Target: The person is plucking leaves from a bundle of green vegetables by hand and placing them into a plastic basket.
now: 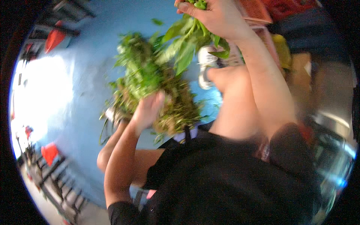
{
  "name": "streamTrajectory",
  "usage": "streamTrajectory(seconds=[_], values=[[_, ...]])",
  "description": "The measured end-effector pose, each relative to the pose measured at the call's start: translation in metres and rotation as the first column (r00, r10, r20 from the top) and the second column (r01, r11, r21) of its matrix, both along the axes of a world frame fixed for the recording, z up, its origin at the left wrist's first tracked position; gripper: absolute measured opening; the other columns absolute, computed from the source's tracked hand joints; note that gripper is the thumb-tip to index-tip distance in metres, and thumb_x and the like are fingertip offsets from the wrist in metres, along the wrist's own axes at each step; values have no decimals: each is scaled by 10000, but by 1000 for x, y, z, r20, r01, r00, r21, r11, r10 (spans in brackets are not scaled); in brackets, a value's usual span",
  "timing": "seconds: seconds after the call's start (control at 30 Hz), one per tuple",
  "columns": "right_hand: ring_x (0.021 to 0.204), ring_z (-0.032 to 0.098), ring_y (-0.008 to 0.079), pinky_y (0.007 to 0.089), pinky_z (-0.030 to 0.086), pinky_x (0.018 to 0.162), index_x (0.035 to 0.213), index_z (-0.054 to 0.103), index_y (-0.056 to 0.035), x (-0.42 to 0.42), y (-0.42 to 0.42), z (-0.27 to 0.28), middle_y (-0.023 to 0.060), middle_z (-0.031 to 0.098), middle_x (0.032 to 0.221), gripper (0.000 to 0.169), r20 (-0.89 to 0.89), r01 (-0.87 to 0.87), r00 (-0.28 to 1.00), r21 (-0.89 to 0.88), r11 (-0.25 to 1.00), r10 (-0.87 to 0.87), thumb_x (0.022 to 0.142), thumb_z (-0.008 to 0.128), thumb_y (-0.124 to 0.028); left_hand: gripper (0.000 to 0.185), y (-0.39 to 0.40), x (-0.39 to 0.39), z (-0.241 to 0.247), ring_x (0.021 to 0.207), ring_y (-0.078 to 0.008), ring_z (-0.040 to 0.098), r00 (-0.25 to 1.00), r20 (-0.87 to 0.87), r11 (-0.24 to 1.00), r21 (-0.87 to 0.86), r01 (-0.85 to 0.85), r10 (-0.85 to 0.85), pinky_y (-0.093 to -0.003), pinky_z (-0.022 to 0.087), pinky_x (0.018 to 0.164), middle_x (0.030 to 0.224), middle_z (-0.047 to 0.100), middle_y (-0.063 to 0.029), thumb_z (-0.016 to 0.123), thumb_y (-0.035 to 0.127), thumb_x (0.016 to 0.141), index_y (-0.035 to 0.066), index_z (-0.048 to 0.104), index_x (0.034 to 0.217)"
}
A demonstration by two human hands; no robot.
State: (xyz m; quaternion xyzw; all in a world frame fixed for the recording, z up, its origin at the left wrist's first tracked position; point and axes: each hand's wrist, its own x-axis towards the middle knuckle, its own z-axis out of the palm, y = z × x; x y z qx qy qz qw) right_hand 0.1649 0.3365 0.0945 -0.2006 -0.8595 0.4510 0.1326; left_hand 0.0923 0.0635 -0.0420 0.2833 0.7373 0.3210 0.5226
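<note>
My right hand, at the top of the view, grips a bunch of leafy green stems. The leaves hang below the fist, and bright green rounded ends stick out past the fingers. My left hand is blurred by motion beside a heap of cut greens between my legs. A brighter green leafy bundle is just beyond that hand. Whether the fingers hold any of it is too blurred to tell.
A blue floor spreads ahead and to the left, with bright glare on it. My shoe stands right of the heap. Dark furniture with red pieces lines the left rim. A pink-red box and a yellow object are right of my forearm.
</note>
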Motion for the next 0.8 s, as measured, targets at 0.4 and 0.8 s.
streamTrajectory(seconds=[0.4,0.8], values=[[1043,562,305,454,373,949,1082,598,-89,232,151,-182,121,629,1082,277,462,-114,833,681,724,-303,807,616,-122,389,-82,-33,-221,1041,-335,553,771,-637,946,-259,-195,-15,-413,437,924,1052,601,-180,629,264,858,-10,568,1128],[1116,534,291,398,407,950,1213,511,-30,257,153,-212,161,555,1215,429,660,-264,726,524,810,-190,836,648,-185,401,-28,-71,-203,1134,-363,485,780,-624,892,-322,-318,53,-433,424,947,1185,505,-166,606,103,812,96,523,1204]])
